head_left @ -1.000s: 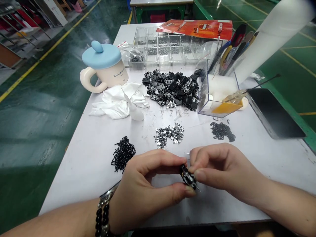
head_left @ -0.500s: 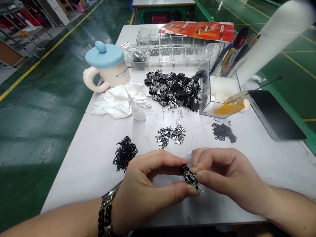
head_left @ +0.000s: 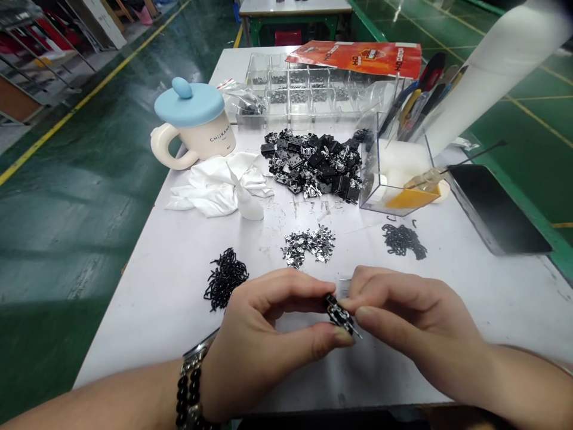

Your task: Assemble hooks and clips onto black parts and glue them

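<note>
A small black-and-silver part (head_left: 339, 313) is held between the two hands, just above the white surface (head_left: 147, 322) near its front edge, with a thin pin (head_left: 357, 334) sticking out at its lower right. The left hand (head_left: 264, 340) pinches it from one side, with thumb below and forefinger above. The right hand (head_left: 416, 316) grips it from the other side, its fingers (head_left: 371, 316) closed narrow on the part and almost meeting the left ones.

A beaded bracelet (head_left: 188, 394) and a metal watch band (head_left: 194, 353) circle the left wrist. A heap of small black pieces (head_left: 225, 279) lies just beside the left hand, a heap of silver pieces (head_left: 308, 246) lies ahead of the hands, and another black heap (head_left: 403, 240) lies further right. Beyond them is a large pile of black-and-silver clips (head_left: 311, 164), backed by a clear compartment tray (head_left: 264, 77) and an orange packet (head_left: 353, 58).

To the left stand a mug (head_left: 206, 140) with a blue lid (head_left: 188, 101), a white cloth (head_left: 201, 197) and a small squeeze bottle (head_left: 245, 200). To the right are a clear box (head_left: 394, 179) and a dark tablet (head_left: 496, 206). The green floor (head_left: 67, 239) shows past the surface.
</note>
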The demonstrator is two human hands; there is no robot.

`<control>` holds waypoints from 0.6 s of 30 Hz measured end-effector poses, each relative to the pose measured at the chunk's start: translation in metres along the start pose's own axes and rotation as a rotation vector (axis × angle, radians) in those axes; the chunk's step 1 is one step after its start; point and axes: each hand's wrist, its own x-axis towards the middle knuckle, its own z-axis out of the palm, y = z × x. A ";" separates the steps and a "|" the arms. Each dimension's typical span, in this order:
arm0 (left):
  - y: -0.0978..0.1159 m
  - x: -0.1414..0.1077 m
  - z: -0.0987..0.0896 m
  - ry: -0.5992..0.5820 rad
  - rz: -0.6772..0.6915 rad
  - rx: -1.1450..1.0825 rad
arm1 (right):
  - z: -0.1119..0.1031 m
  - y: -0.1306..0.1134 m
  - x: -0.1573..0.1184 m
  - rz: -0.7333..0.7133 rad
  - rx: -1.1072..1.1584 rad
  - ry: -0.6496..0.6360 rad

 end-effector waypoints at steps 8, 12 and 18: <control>0.004 0.001 0.003 -0.052 -0.109 -0.188 | -0.008 -0.008 0.000 -0.462 -0.548 -0.080; 0.004 0.003 0.002 -0.030 -0.139 -0.154 | -0.006 -0.004 -0.003 -0.570 -0.782 -0.024; 0.001 0.000 0.002 -0.022 -0.341 -0.363 | 0.001 0.005 -0.008 -0.684 -0.960 0.105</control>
